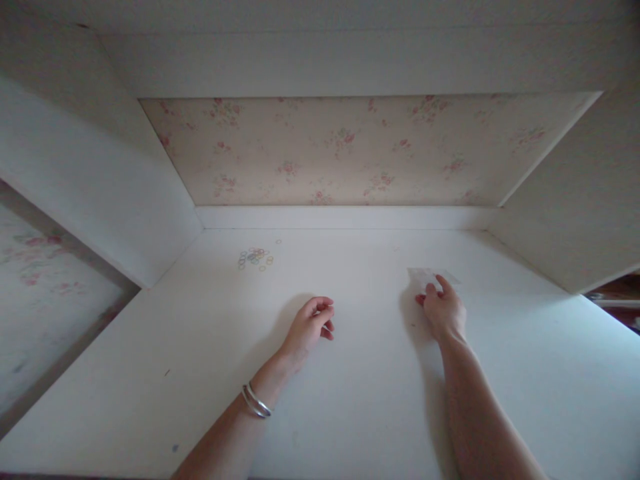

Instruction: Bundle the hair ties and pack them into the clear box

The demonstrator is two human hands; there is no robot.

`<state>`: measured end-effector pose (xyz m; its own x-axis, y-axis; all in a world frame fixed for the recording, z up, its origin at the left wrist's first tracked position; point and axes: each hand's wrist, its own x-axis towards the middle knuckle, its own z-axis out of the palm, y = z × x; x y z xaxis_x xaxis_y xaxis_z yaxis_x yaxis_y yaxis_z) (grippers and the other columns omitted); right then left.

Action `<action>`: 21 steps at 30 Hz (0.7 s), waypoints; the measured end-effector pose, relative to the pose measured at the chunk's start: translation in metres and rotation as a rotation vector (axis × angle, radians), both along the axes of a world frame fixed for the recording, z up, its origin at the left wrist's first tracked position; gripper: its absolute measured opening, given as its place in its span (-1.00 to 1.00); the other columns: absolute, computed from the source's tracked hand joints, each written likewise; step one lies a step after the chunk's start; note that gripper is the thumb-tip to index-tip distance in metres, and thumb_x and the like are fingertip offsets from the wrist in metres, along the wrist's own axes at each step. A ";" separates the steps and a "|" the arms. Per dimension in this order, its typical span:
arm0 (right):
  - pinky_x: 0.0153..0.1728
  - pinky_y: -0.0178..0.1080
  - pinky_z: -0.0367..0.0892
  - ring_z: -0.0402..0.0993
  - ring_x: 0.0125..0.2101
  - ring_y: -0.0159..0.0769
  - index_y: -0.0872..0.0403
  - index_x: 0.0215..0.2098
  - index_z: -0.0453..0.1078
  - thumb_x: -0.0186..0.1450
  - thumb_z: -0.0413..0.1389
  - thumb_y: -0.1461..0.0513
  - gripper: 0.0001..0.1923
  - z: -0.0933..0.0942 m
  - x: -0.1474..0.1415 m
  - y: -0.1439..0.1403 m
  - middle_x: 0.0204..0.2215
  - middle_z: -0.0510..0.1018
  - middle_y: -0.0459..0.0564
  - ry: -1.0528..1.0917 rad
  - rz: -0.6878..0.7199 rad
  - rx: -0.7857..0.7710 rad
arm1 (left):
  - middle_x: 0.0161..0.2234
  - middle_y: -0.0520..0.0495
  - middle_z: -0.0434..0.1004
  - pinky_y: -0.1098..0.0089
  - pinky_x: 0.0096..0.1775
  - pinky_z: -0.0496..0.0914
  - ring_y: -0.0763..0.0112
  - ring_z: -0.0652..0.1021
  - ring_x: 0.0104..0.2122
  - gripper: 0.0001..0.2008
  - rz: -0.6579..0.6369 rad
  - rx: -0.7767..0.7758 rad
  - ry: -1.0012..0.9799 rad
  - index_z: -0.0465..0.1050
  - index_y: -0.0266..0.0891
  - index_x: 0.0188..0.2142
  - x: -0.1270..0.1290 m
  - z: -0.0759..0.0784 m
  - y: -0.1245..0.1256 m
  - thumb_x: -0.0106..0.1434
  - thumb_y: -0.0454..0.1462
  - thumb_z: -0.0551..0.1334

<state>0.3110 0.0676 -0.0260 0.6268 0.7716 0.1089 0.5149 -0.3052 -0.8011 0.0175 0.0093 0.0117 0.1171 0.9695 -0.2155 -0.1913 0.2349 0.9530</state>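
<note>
Clear packet [421,276]: lies crosswise at my right hand [443,308]; whether pinched, I cannot tell. Left hand [310,327]: fingers loosely curled, empty, nearer small rings [255,256].

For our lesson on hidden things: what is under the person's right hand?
Part of a thin, see-through sheet shows at the right hand, against the white table. Whatever the hand covers directly beneath it cannot be seen.
</note>
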 end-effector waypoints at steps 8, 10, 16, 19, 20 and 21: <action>-0.36 -0.15 0.23 0.43 -0.43 -0.13 0.12 0.17 0.26 0.19 -0.07 0.12 -0.41 0.010 0.004 -0.002 -0.56 0.54 0.02 -0.136 -0.013 -0.105 | -0.37 0.01 0.35 0.49 -0.53 0.37 0.54 0.43 -0.51 -0.72 -0.012 0.011 0.003 0.40 -0.25 -0.21 -0.001 -0.002 0.000 0.08 -0.19 0.27; -0.34 -0.16 0.22 0.43 -0.40 -0.11 0.12 0.16 0.27 0.19 -0.06 0.13 -0.42 0.012 0.003 -0.003 -0.58 0.54 0.02 -0.133 -0.023 -0.127 | -0.37 0.01 0.35 0.48 -0.53 0.38 0.54 0.43 -0.51 -0.72 -0.016 0.018 0.006 0.40 -0.25 -0.20 -0.001 -0.002 0.000 0.09 -0.19 0.27; -0.34 -0.21 0.19 0.43 -0.37 -0.15 0.11 0.11 0.31 0.21 -0.08 0.08 -0.46 0.024 -0.020 -0.011 -0.43 0.55 0.04 -0.196 -0.047 -0.006 | -0.38 0.02 0.34 0.47 -0.54 0.38 0.54 0.42 -0.53 -0.73 -0.025 0.024 0.033 0.38 -0.26 -0.19 0.001 -0.003 0.001 0.10 -0.22 0.25; -0.40 -0.25 0.16 0.42 -0.44 -0.21 0.06 -0.10 0.45 0.23 -0.10 0.04 -0.56 0.029 -0.048 -0.017 -0.46 0.54 0.00 -0.199 0.097 0.020 | -0.39 0.02 0.35 0.47 -0.54 0.37 0.54 0.42 -0.53 -0.74 -0.028 0.018 0.034 0.39 -0.26 -0.20 0.002 -0.001 0.000 0.10 -0.23 0.24; -0.42 -0.27 0.15 0.41 -0.45 -0.23 0.04 -0.17 0.48 0.24 -0.10 0.04 -0.59 0.029 -0.059 -0.020 -0.49 0.53 -0.01 -0.190 0.146 0.021 | -0.40 0.03 0.35 0.47 -0.54 0.37 0.54 0.42 -0.54 -0.74 -0.028 0.014 0.034 0.39 -0.26 -0.21 0.002 -0.001 0.000 0.09 -0.24 0.24; -0.44 -0.28 0.15 0.41 -0.47 -0.25 0.02 -0.21 0.48 0.24 -0.09 0.05 -0.62 0.029 -0.071 -0.023 -0.50 0.53 -0.03 -0.172 0.203 0.019 | -0.41 0.03 0.35 0.47 -0.54 0.37 0.54 0.42 -0.54 -0.75 -0.028 0.010 0.036 0.39 -0.26 -0.21 0.003 -0.001 0.000 0.08 -0.24 0.24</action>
